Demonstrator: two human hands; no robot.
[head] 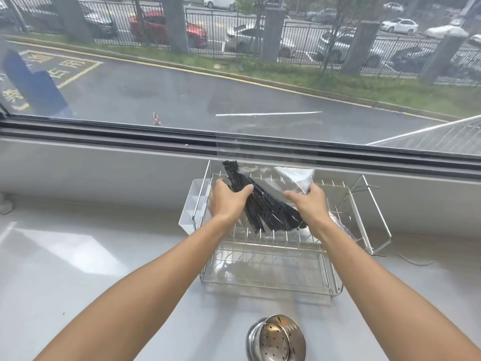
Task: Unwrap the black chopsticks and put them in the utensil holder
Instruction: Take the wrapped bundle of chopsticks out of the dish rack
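A bundle of several black chopsticks is held above the wire dish rack, fanned out and slanting from upper left to lower right. My left hand grips the bundle near its upper part. My right hand pinches the clear plastic wrapper, which lies loosely over the chopsticks and sticks up above the fingers. A white utensil holder with compartments hangs on the rack's left side, just left of my left hand.
A perforated steel cup lies on its side on the grey counter, near the bottom edge. A wire bracket juts from the rack's right end. The window ledge and glass run behind the rack.
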